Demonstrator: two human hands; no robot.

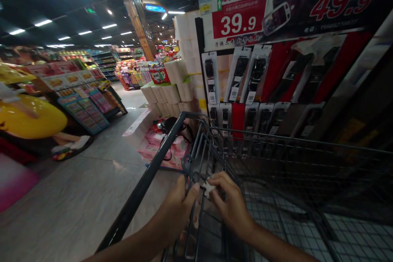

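A small, pale, star-like piece (208, 189) is pinched between the thumb and fingers of my right hand (229, 202). Its exact kind is too small to make out. My left hand (176, 202) is close beside it, with thumb and fingers drawn together; what they hold, if anything, is hidden. Both hands are over the wire child-seat end of a shopping cart, behind its dark handle bar (153, 166). Dark metal loops of the cart (186, 163) rise just past my fingertips.
Packaged belts (239, 73) hang on a rack at the right, under a price sign (239, 22). Pink packs (153, 141) with a dark bag (172, 125) on top stand left of the cart, before stacked paper rolls (176, 71). A yellow rounded figure (33, 116) is at far left.
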